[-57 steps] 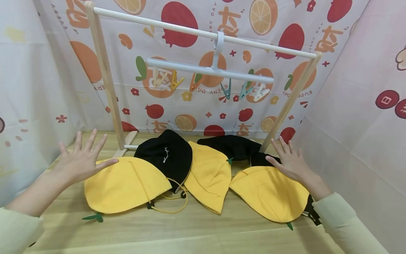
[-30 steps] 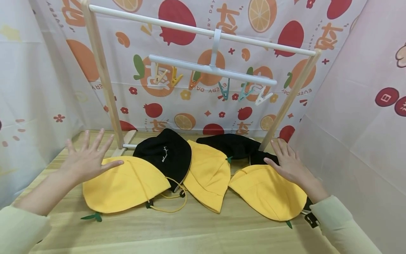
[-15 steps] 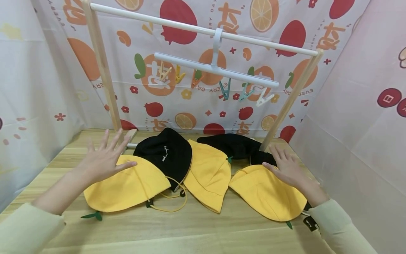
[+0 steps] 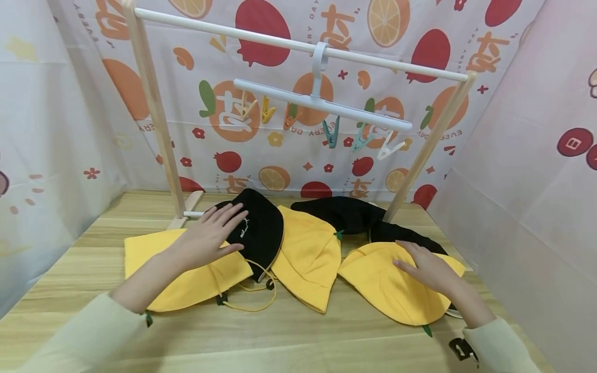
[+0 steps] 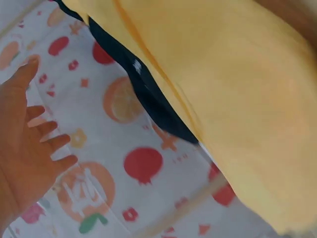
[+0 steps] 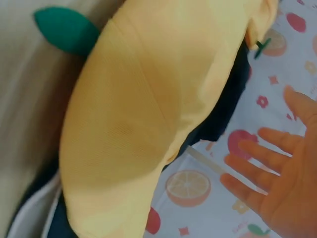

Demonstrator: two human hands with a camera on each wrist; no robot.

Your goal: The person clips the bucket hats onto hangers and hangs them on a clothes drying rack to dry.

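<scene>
My left hand [image 4: 207, 238], fingers straight and spread, hovers over the left yellow hat [image 4: 186, 292] and the black hat [image 4: 263, 223] with white stitched writing. In the left wrist view a gap shows between that hand [image 5: 29, 153] and the yellow brim [image 5: 223, 89]. At the right, my other hand [image 4: 429, 267] is held above the right yellow hat [image 4: 382, 280], which has a green leaf tab. Its fingers look extended and hold nothing in the right wrist view [image 6: 282, 173]. Between them lies a third yellow hat [image 4: 305, 254].
More black hats [image 4: 345, 213] lie behind. A wooden rack [image 4: 154, 103] stands over them, its top rod [image 4: 224, 32] carrying a pale blue hanger [image 4: 289, 97] with several coloured clips [image 4: 332, 133]. A black buckle [image 4: 462, 348] rests near the right sleeve. Printed cloth walls enclose the table [image 4: 280, 347].
My left hand has moved right, from the left end of the yellow hat towards the black hat. The right hand has dropped slightly. The hanger has swung a little on the rod.
</scene>
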